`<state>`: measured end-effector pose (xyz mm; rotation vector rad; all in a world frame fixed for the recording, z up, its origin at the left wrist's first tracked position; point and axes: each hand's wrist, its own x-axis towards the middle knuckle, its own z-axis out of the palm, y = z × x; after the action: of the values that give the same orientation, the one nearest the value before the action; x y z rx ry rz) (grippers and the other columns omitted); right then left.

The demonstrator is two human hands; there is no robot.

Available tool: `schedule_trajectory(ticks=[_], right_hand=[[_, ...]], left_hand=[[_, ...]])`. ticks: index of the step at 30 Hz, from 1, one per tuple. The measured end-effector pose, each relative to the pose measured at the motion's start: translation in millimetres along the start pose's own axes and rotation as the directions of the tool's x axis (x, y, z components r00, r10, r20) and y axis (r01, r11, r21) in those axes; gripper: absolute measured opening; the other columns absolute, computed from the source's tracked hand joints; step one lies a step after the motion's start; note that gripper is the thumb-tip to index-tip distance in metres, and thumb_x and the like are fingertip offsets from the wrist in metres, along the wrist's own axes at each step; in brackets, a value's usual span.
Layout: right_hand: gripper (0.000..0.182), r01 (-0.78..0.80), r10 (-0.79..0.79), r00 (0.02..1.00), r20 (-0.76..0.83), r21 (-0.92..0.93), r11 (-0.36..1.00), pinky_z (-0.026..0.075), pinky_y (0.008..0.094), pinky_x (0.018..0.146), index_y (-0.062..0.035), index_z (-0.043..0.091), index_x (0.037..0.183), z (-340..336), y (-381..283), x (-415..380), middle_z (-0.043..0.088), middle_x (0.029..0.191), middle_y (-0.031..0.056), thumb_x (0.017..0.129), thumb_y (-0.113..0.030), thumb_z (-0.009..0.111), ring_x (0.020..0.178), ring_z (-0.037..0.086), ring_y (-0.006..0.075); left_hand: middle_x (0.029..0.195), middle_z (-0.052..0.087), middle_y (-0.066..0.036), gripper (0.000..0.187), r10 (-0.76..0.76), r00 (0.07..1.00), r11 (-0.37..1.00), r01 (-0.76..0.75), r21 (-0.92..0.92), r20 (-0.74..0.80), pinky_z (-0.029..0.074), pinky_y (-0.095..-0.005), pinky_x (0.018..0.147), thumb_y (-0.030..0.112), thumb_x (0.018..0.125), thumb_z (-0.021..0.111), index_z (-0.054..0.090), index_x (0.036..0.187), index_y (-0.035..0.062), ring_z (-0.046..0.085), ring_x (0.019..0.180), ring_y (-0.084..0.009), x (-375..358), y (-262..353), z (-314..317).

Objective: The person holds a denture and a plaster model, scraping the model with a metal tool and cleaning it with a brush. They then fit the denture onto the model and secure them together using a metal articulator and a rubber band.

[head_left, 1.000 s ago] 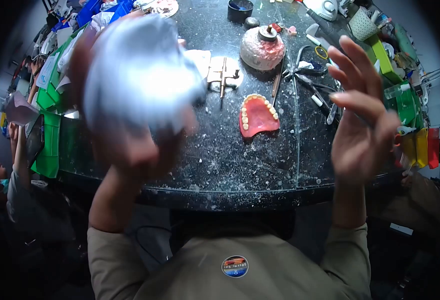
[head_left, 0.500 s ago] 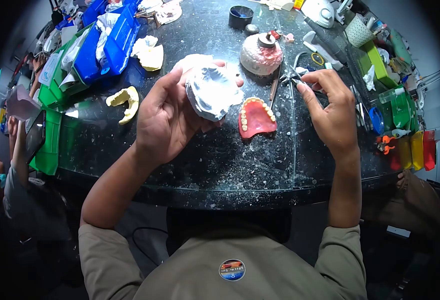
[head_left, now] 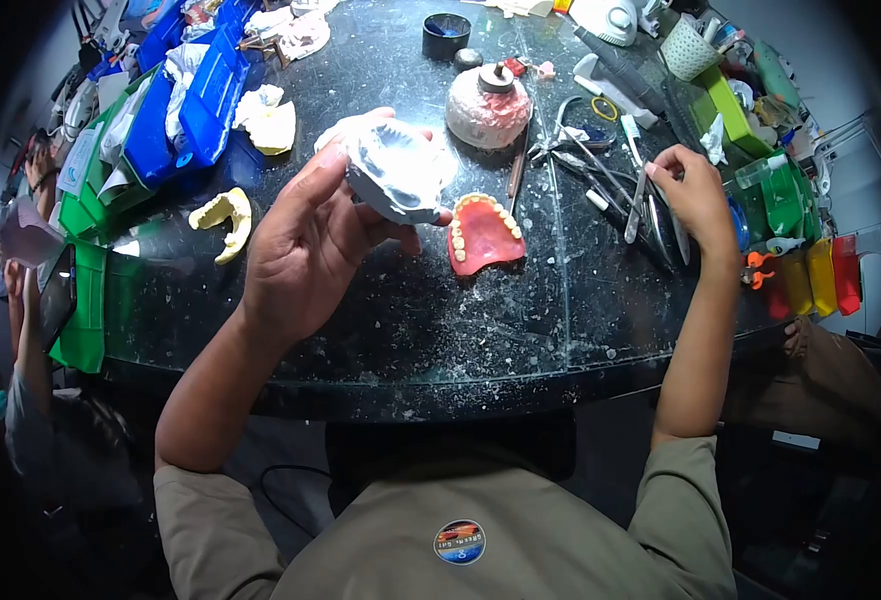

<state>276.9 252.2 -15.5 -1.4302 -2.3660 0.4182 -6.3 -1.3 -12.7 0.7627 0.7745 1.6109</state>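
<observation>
Raised over the black table, my left hand (head_left: 305,245) grips a white plaster dental cast (head_left: 392,170) between thumb and fingers. Right of the cast lies a pink denture base with cream teeth (head_left: 485,235). Over the tools at the right, my right hand (head_left: 693,195) has its thumb and fingertips closed at the upper end of a slim metal instrument (head_left: 637,210). Pliers and other hand tools (head_left: 600,160) lie beside it. A round plaster-covered flask with pink stains (head_left: 487,108) stands behind the denture.
A yellowish arch-shaped cast (head_left: 225,222) and a cream plaster piece (head_left: 267,120) lie at the left, near blue bins (head_left: 210,100) and green bins (head_left: 82,320). A black cup (head_left: 446,36) stands at the back. Another person's arm (head_left: 28,325) shows at far left.
My right hand has moved right from the star-ended tool to the slim instrument. My left hand has tilted the cast. The view has shifted slightly.
</observation>
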Motion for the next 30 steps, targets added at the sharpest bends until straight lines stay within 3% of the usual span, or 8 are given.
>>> schedule_trajectory(ticks=[9, 15, 18, 20, 22, 24, 26, 30], right_hand=[[0.017, -0.002, 0.011, 0.994, 0.105, -0.086, 0.996, 0.050, 0.0341, 0.073, 0.0029, 0.062, 0.084, -18, 8, -6, 0.067, 0.082, 0.0144, 0.073, -0.007, 0.071, 0.077, 0.064, 0.0250], [0.012, 0.241, -0.244, 0.970, 0.020, -0.238, 0.941, 0.049, 0.0378, 0.070, 0.0023, 0.063, 0.080, -13, 22, -9, 0.066, 0.077, 0.0172, 0.074, -0.006, 0.069, 0.074, 0.065, 0.0320], [0.011, 0.056, -0.081, 0.989, -0.126, -0.193, 0.980, 0.049, 0.0389, 0.069, 0.0011, 0.064, 0.084, -12, 40, 4, 0.065, 0.078, 0.0183, 0.078, -0.007, 0.066, 0.074, 0.064, 0.0328], [0.015, -0.036, -0.009, 0.921, -0.389, -0.108, 0.993, 0.049, 0.0360, 0.064, -0.0019, 0.064, 0.100, -22, 44, 12, 0.066, 0.080, 0.0155, 0.089, -0.011, 0.057, 0.070, 0.064, 0.0260], [0.018, 0.212, -0.081, 0.848, -0.524, 0.196, 0.957, 0.049, 0.0312, 0.061, -0.0026, 0.062, 0.106, -25, 9, 3, 0.066, 0.083, 0.0105, 0.093, -0.011, 0.052, 0.068, 0.062, 0.0164], [0.020, 0.460, -0.256, 0.880, -0.400, 0.588, 0.665, 0.049, 0.0271, 0.057, -0.0014, 0.060, 0.107, -9, -55, -18, 0.065, 0.086, 0.0070, 0.097, -0.013, 0.048, 0.068, 0.059, 0.0098], [0.017, 0.352, -0.421, 0.893, -0.155, 0.826, 0.441, 0.050, 0.0263, 0.057, 0.0002, 0.060, 0.106, 9, -107, -57, 0.066, 0.085, 0.0083, 0.095, -0.010, 0.052, 0.069, 0.062, 0.0106], [0.017, 0.584, -0.702, 0.703, -0.119, 0.659, 0.473, 0.053, 0.0251, 0.062, 0.0024, 0.061, 0.103, 28, -142, -82, 0.067, 0.081, 0.0106, 0.087, 0.000, 0.063, 0.071, 0.067, 0.0143]], left_hand=[[0.144, 0.038, -0.022, 0.055, 0.012, 1.000, 1.000, -0.012, -0.006, 0.017, 0.048, -0.0355, 0.087, 0.033, 0.102, 0.021, 0.022, 0.145, -0.0030, 0.058, 0.112, -0.0343, 1, 2, -5], [0.143, 0.040, -0.022, 0.055, 0.032, 0.999, 0.999, -0.033, 0.031, 0.039, 0.048, -0.0357, 0.088, 0.032, 0.102, 0.020, 0.023, 0.144, -0.0029, 0.058, 0.112, -0.0340, 0, 5, -2], [0.142, 0.040, -0.021, 0.054, 0.049, 0.999, 0.998, -0.050, 0.033, 0.023, 0.049, -0.0352, 0.087, 0.032, 0.102, 0.021, 0.024, 0.144, -0.0025, 0.059, 0.112, -0.0324, 0, 4, 0], [0.142, 0.041, -0.021, 0.053, 0.077, 0.996, 0.993, -0.080, 0.090, 0.036, 0.049, -0.0348, 0.087, 0.032, 0.102, 0.022, 0.024, 0.143, -0.0024, 0.059, 0.111, -0.0303, 0, 5, 1], [0.141, 0.042, -0.020, 0.053, 0.098, 0.994, 0.985, -0.103, 0.139, 0.045, 0.049, -0.0346, 0.086, 0.032, 0.103, 0.023, 0.025, 0.143, -0.0021, 0.060, 0.111, -0.0283, 0, 5, 1], [0.140, 0.043, -0.020, 0.052, 0.107, 0.993, 0.976, -0.116, 0.182, 0.055, 0.049, -0.0345, 0.086, 0.032, 0.103, 0.023, 0.025, 0.143, -0.0018, 0.060, 0.111, -0.0263, 1, 4, 2], [0.140, 0.043, -0.018, 0.052, 0.117, 0.992, 0.968, -0.124, 0.217, 0.045, 0.049, -0.0351, 0.087, 0.032, 0.103, 0.025, 0.025, 0.143, -0.0014, 0.059, 0.112, -0.0252, 1, 3, 4], [0.140, 0.044, -0.016, 0.050, 0.145, 0.988, 0.958, -0.152, 0.242, 0.047, 0.049, -0.0356, 0.090, 0.031, 0.103, 0.028, 0.026, 0.143, 0.0010, 0.056, 0.115, -0.0237, 0, 0, 4]])
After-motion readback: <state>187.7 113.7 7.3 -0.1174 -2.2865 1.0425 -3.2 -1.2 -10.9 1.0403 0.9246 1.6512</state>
